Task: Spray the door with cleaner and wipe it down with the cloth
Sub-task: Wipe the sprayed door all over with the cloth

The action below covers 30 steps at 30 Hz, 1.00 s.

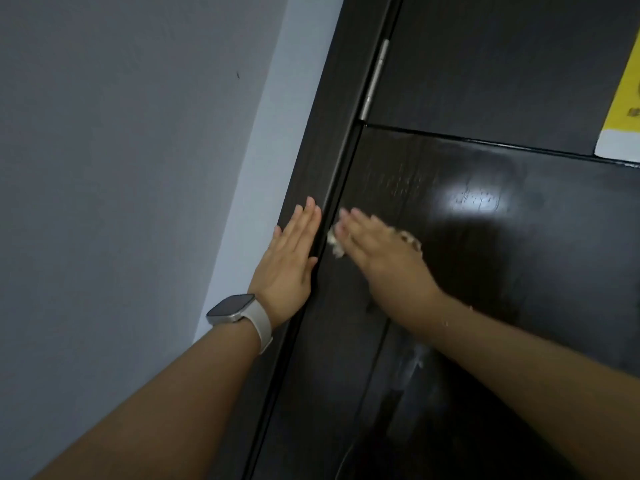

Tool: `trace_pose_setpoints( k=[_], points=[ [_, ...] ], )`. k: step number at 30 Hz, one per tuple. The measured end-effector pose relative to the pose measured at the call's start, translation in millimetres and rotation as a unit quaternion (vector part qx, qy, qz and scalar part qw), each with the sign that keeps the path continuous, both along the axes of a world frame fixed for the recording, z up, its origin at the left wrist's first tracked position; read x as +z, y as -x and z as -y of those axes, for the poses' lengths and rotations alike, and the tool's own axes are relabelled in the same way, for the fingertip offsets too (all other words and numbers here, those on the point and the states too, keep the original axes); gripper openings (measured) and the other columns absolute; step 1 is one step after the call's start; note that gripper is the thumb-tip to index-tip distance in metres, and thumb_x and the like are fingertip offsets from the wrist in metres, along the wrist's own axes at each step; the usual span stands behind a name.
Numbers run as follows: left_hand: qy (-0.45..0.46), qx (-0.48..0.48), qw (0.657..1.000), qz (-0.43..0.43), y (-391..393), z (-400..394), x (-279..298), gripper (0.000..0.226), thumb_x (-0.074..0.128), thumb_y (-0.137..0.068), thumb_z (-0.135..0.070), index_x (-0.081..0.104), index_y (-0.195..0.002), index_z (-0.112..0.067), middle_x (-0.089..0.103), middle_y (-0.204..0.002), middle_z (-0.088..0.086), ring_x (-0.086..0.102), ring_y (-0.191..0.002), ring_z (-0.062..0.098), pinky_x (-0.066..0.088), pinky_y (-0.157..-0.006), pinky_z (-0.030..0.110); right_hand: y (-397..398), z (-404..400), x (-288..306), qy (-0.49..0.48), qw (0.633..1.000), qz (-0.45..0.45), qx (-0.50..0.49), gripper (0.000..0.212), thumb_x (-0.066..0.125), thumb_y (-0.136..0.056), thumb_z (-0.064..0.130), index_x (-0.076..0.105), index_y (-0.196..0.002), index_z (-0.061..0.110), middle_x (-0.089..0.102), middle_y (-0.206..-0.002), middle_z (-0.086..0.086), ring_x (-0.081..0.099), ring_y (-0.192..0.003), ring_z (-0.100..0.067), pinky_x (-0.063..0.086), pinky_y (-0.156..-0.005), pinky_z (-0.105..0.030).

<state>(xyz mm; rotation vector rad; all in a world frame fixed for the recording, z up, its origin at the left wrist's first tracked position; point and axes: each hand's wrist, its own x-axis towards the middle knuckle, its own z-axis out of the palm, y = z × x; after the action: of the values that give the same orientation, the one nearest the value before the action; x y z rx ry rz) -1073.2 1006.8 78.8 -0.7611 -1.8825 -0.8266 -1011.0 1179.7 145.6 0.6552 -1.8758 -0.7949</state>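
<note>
On the left, a grey wall (121,202) runs to the dark door frame (311,161), where your left hand (289,258), watch (235,311) on its wrist, lies flat, fingers (304,220) straight. Next comes the hinge (375,77), then the glossy dark door (485,237), streaked wet. Your right hand (381,247) presses the cloth (336,242) against it near the frame, fingers extended. Far right, a yellow notice (623,98).
</note>
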Motion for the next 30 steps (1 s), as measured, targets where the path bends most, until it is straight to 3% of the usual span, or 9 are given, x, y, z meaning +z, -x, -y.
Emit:
trace_pose_setpoints(
  k=[5,8,10,13,15,19,23,27,30],
  points=[
    [-0.005,0.001,1.0,-0.002,1,-4,-5,0.074,0.043,-0.097,0.0,-0.001,-0.155,-0.017,-0.014,-0.159,-0.007,-0.012,-0.148,0.01,-0.004,-0.12,0.035,-15,-17,-93,-0.075,0.992,0.1,-0.029,0.06,0.028,-0.084,0.01,0.054,-0.137,0.003,0.048,-0.146,-0.016,0.046,-0.135,-0.029,0.028,-0.117,-0.039],
    [-0.007,0.007,1.0,0.009,-1,-3,-7,0.07,0.043,-0.1,-0.004,0.002,-0.155,-0.017,-0.011,-0.162,0.0,-0.009,-0.149,0.015,0.0,-0.122,0.039,-25,-17,-61,-0.08,0.993,0.087,-0.028,0.058,0.03,-0.082,0.007,0.061,-0.131,0.006,0.056,-0.139,-0.015,0.055,-0.128,-0.028,0.037,-0.11,-0.036],
    [-0.025,0.016,0.999,0.028,-7,-6,-18,0.07,0.045,-0.1,-0.006,0.004,-0.155,-0.017,-0.01,-0.163,0.004,-0.007,-0.15,0.019,0.002,-0.122,0.041,-30,-25,-20,-0.022,0.999,0.036,-0.014,0.057,0.039,-0.08,-0.005,0.059,-0.133,0.002,0.054,-0.141,-0.018,0.052,-0.13,-0.033,0.03,-0.114,-0.038],
    [-0.064,-0.01,0.996,0.056,-27,-20,-60,0.076,0.047,-0.097,0.0,0.002,-0.154,-0.023,-0.009,-0.163,0.002,-0.005,-0.15,0.019,0.008,-0.122,0.045,-42,-40,20,0.055,0.998,0.008,-0.023,0.07,0.058,-0.072,-0.023,0.051,-0.138,-0.002,0.045,-0.147,-0.022,0.043,-0.137,-0.037,0.026,-0.115,-0.044],
    [-0.105,-0.046,0.989,0.089,-49,-35,-104,0.078,0.047,-0.096,0.001,0.002,-0.152,-0.029,-0.007,-0.163,-0.004,-0.004,-0.151,0.013,0.01,-0.122,0.046,-45,-43,5,0.064,0.998,0.005,-0.021,0.071,0.061,-0.071,-0.023,0.051,-0.138,-0.003,0.046,-0.146,-0.022,0.043,-0.136,-0.038,0.028,-0.115,-0.047],
    [-0.133,-0.083,0.973,0.167,-85,-66,-194,0.075,0.051,-0.098,-0.008,0.006,-0.152,-0.035,-0.008,-0.163,-0.011,-0.005,-0.15,0.008,0.007,-0.122,0.043,-59,-47,-89,-0.035,0.992,0.101,-0.063,0.072,0.058,-0.074,-0.007,0.043,-0.145,0.001,0.038,-0.153,-0.018,0.036,-0.142,-0.033,0.019,-0.12,-0.04],
    [-0.111,-0.101,0.958,0.243,-93,-67,-241,0.075,0.055,-0.097,-0.022,0.004,-0.148,-0.044,-0.014,-0.159,-0.021,-0.009,-0.148,0.001,0.006,-0.122,0.034,-73,-59,-118,-0.084,0.978,0.165,-0.092,0.09,0.082,-0.056,0.0,0.051,-0.14,0.007,0.046,-0.149,-0.013,0.043,-0.139,-0.028,0.024,-0.114,-0.038],
    [-0.057,-0.11,0.96,0.25,-87,-59,-251,0.079,0.057,-0.096,-0.024,0.001,-0.147,-0.044,-0.022,-0.157,-0.021,-0.015,-0.147,0.002,0.003,-0.117,0.024,-71,-56,-87,-0.009,0.996,0.083,-0.012,0.046,0.061,-0.076,0.005,0.067,-0.121,0.009,0.06,-0.122,-0.019,0.05,-0.115,-0.035,0.046,-0.095,-0.043],
    [-0.032,-0.083,0.964,0.25,-85,-65,-253,0.084,0.057,-0.096,-0.017,-0.004,-0.148,-0.041,-0.028,-0.157,-0.016,-0.021,-0.146,0.007,0.003,-0.118,0.03,-71,-46,-82,0.116,0.992,0.029,-0.028,0.038,0.047,-0.088,0.008,0.065,-0.121,0.006,0.055,-0.117,-0.017,0.047,-0.104,-0.034,0.047,-0.081,-0.044]
  ],
)
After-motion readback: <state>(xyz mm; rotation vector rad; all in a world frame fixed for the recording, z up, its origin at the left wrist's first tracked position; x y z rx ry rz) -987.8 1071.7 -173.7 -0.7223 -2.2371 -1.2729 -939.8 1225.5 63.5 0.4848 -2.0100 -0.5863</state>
